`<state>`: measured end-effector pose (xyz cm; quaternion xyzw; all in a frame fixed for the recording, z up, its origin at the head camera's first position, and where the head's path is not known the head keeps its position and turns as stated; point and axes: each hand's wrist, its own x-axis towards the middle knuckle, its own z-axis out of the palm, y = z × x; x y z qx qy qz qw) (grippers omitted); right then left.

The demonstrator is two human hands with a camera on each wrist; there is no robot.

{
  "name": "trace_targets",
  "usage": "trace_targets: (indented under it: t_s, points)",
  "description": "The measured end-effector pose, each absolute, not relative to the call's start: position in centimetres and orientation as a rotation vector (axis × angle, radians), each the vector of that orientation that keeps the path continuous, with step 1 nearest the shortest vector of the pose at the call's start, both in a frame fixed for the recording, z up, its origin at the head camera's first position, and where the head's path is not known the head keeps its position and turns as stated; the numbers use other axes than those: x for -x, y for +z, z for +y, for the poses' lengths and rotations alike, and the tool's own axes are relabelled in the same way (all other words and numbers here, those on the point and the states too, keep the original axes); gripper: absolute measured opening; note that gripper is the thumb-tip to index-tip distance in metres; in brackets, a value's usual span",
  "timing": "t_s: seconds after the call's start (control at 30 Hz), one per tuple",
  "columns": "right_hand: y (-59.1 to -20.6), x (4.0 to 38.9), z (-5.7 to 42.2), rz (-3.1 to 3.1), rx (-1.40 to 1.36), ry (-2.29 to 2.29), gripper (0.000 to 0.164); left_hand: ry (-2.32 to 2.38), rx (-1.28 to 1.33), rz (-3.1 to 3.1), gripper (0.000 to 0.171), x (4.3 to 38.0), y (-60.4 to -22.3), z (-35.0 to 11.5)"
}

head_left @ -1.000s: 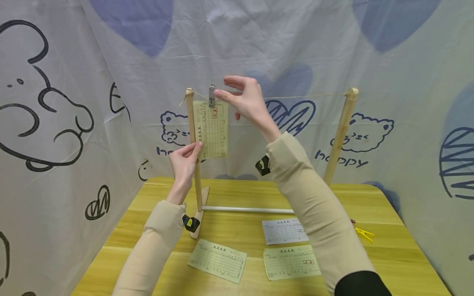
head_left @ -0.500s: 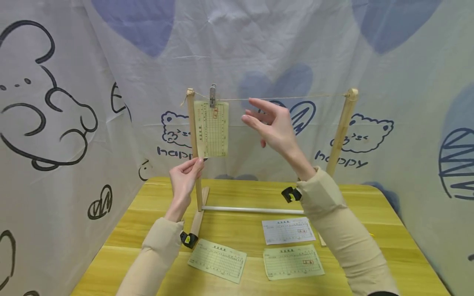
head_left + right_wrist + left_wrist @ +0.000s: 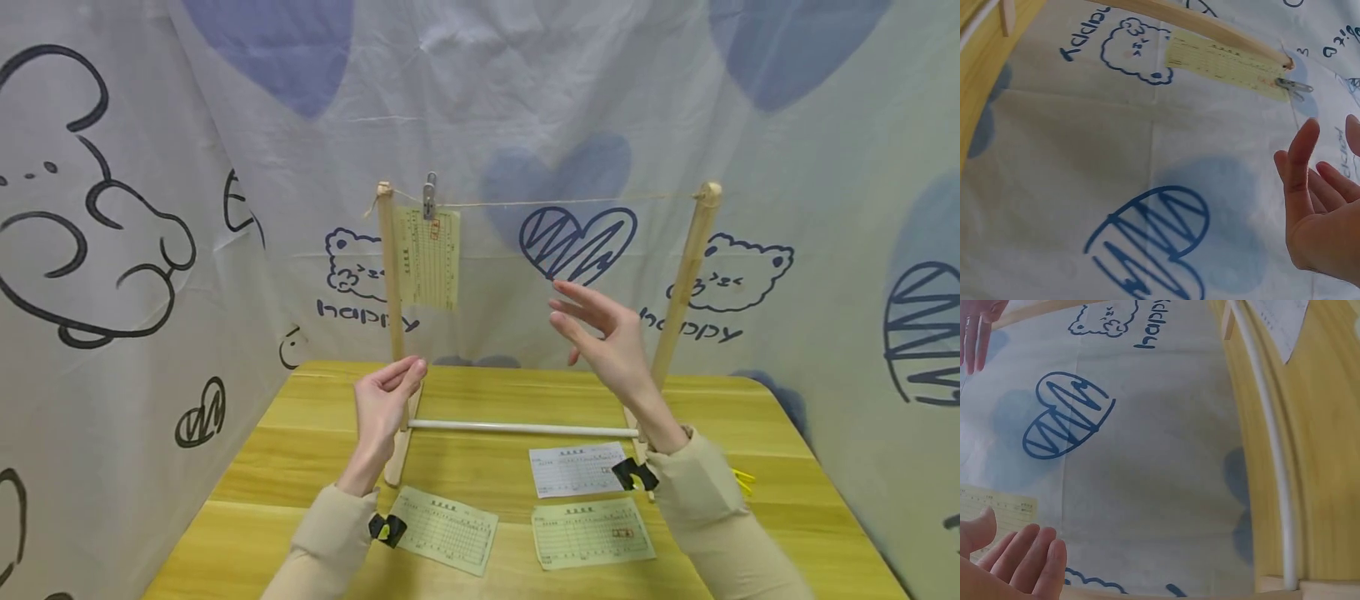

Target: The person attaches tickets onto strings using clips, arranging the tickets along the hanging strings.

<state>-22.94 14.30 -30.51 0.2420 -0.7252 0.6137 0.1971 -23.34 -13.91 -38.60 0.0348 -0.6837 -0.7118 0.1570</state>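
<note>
A yellow paper slip [image 3: 429, 265] with a printed grid hangs from the string [image 3: 525, 202], held by a metal clip [image 3: 430, 198] near the left post. Below the slip is my left hand [image 3: 384, 400], holding nothing; the left wrist view shows its thumb apart from its fingers [image 3: 1025, 562]. My right hand [image 3: 611, 337] hovers in front of the right part of the frame, fingers loosely bent and nothing in them. On the table lie a yellow slip [image 3: 444, 531] at left, another yellow slip [image 3: 592, 535] with a red mark, and a white slip [image 3: 573, 469].
The wooden frame has a left post [image 3: 390, 275], a right post [image 3: 686, 283] and a white crossbar [image 3: 517, 428] low between them. A yellow clothespin [image 3: 743, 480] lies at right on the wooden table [image 3: 795, 525], partly behind my right sleeve. A patterned cloth hangs behind.
My left hand has let go of the hanging slip's lower edge and dropped away. My right hand has moved from the metal clip down and to the right.
</note>
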Motion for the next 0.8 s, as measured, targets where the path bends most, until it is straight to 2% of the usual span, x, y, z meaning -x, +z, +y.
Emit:
trace_targets:
  t_s: [0.33, 0.8]
  points:
    - [-37.0, 21.5, 17.4, -2.02, -0.567, 1.848, 0.041, -2.007, -0.108, -2.076, 0.032, 22.1, -42.5, -13.7]
    - [-44.1, 19.5, 22.2, -1.957, -0.215, 2.016, 0.04, -2.1, -0.096, -2.189, 0.037, 21.3, -47.7, -13.8]
